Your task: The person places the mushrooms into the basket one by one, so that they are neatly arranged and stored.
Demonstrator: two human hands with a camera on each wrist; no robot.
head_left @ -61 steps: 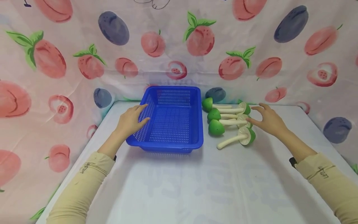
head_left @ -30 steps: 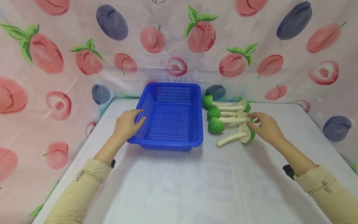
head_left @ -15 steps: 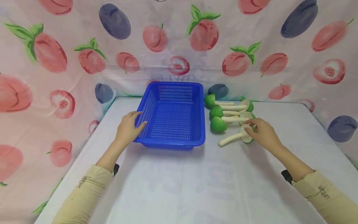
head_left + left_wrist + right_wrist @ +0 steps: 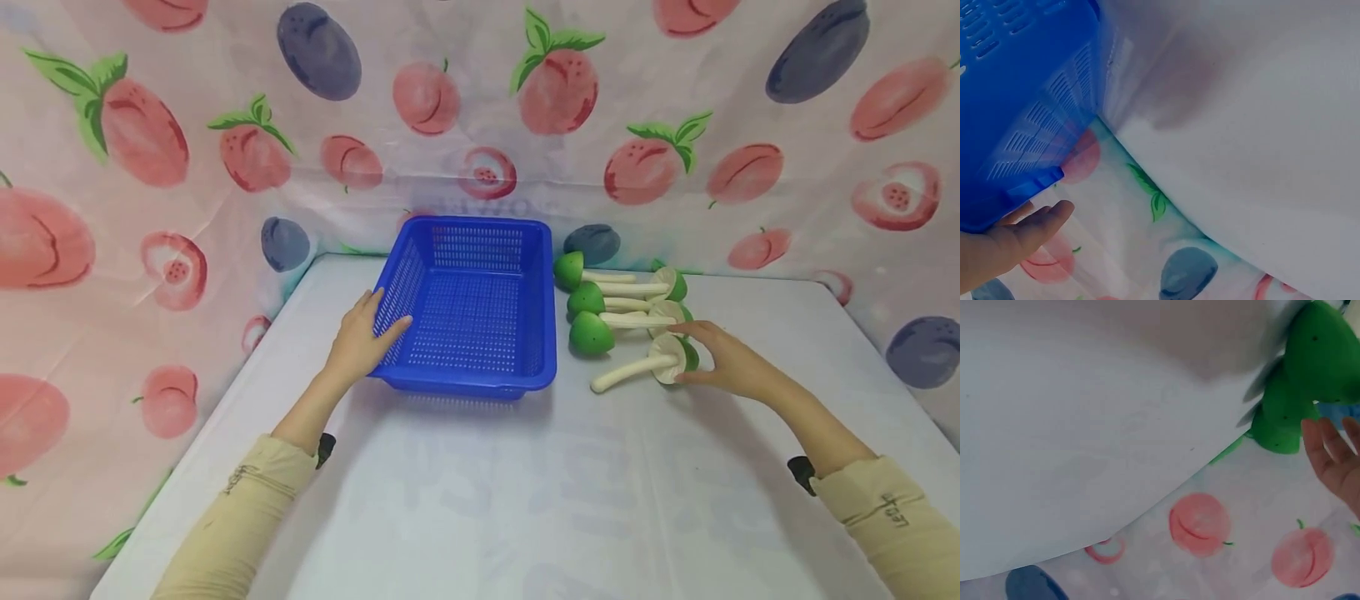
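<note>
A blue plastic basket (image 4: 457,382) with slotted walls stands at the back middle of the table. At its left rim is my left hand (image 4: 356,342), the thumb reaching over the rim and the other fingers extended along the outside. Right of the basket lie several toy mushrooms with green caps (image 4: 591,335) and white stems. My right hand (image 4: 731,364) is at the nearest mushroom (image 4: 630,372), its thumb and fingers spread apart beside the cap. In the right wrist view the right hand's fingers (image 4: 1325,447) are extended beside green caps (image 4: 1322,356); contact is unclear.
A white cloth covers the table (image 4: 487,492), with its bare front part before the basket. Behind and at the sides hangs a fruit-print cloth (image 4: 480,100). Black straps (image 4: 801,475) are on both wrists.
My right hand has come forward from the farther mushrooms to the nearest one, and its fingers have spread. The left thumb now reaches farther over the basket rim. Mushrooms and basket stay put.
</note>
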